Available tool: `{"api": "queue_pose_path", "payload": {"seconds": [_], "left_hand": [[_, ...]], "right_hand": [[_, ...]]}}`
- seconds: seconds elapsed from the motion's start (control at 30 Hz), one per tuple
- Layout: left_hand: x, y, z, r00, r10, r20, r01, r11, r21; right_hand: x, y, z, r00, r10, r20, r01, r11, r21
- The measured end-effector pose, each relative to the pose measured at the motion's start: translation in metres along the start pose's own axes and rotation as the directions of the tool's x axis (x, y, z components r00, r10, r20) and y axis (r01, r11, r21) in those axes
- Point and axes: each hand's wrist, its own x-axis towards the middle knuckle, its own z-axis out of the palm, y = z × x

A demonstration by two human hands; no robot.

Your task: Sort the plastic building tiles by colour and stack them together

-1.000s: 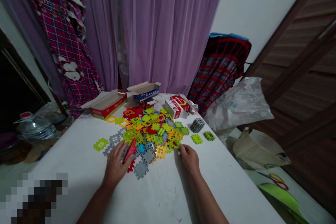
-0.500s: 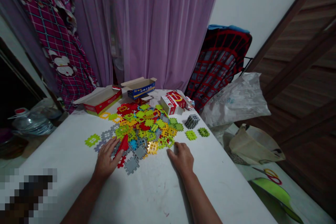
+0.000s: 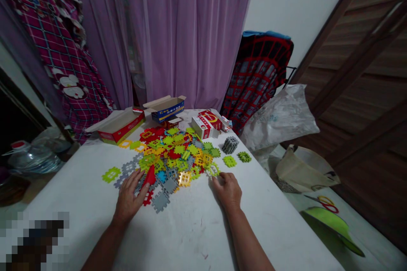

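On the white tabletop (image 3: 178, 237), close to its near edge, two bare forearms come in from below. The left hand (image 3: 129, 197) lies flat with the fingers spread at the near-left side of the pile of plastic tiles (image 3: 173, 154), and a red tile (image 3: 150, 175) stands up tilted between its thumb and forefinger; the grip seems closed lightly on this piece, though the contact is partly hidden. Just beside the thumb, a gray tile (image 3: 160, 201) lies alone, nearest to the near edge. The right hand (image 3: 228, 188) rests palm down at the near-right side of the pile, its grip released, and its fingertips touch a yellow-green tile (image 3: 213, 170). The pile itself, in green, yellow, red, blue and gray, covers the middle of the tabletop. One green tile (image 3: 111, 174) lies apart toward the left edge, and two other green tiles (image 3: 237, 159) lie toward the right edge, near a gray stack of tiles (image 3: 230, 144). Along the far edge stand an open red box (image 3: 122, 123), an open blue box (image 3: 165, 109) and a red-and-white box (image 3: 206, 123). Behind the tabletop hangs a purple curtain (image 3: 184, 29).
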Motion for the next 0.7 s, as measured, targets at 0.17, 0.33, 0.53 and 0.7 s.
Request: {"api": "queue_pose_path", "payload": {"seconds": [0.17,0.33,0.53,0.7], "left_hand": [[-0.001,-0.003,0.003,1.000,0.020,-0.021,-0.020,0.999,-0.028],[0.000,-0.004,0.003,0.999,0.037,-0.004,-0.038,0.997,-0.064],[0.000,-0.008,0.004,0.999,0.044,-0.007,-0.045,0.997,-0.069],[0.000,-0.010,0.004,0.999,0.050,-0.003,-0.050,0.997,-0.060]], "right_hand": [[0.019,0.033,-0.008,0.980,0.152,-0.131,-0.153,0.988,0.004],[0.047,0.049,-0.010,0.958,0.226,-0.179,-0.237,0.971,-0.043],[0.061,0.052,-0.009,0.963,0.239,-0.124,-0.253,0.961,-0.113],[0.061,0.052,-0.007,0.971,0.214,-0.102,-0.227,0.964,-0.139]]}}
